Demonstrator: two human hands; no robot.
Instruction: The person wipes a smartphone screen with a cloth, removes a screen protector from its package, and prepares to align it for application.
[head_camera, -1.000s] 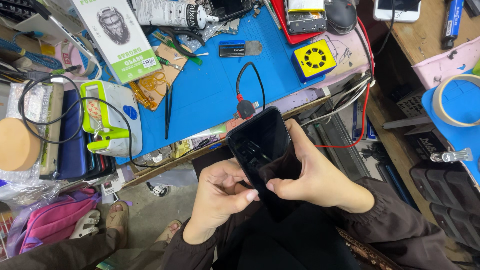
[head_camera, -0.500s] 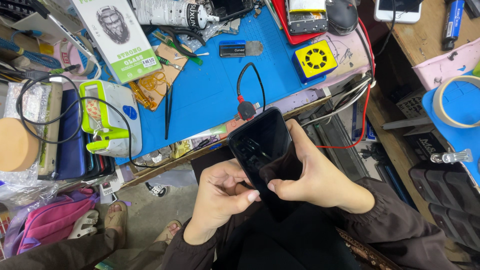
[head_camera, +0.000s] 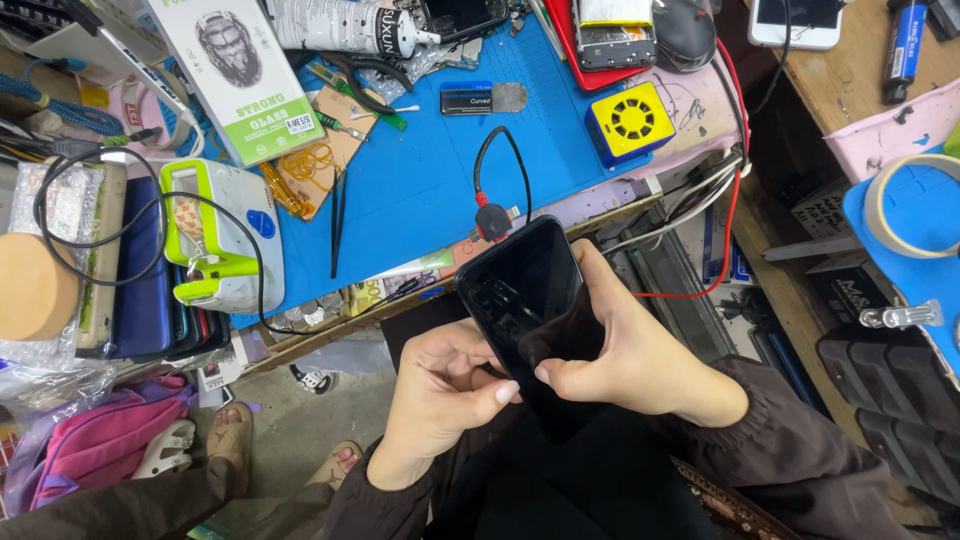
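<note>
Below the messy blue work mat (head_camera: 420, 190), I hold the black phone (head_camera: 530, 300) over my lap, right hand (head_camera: 640, 360) wrapped around its edge, left hand (head_camera: 440, 390) pinching its lower side, so I should press softly and keep it steady.

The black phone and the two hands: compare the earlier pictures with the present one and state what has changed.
Nothing visibly changed: the left hand and right hand hold the black phone as before, and the blue mat with its clutter lies the same.
</note>
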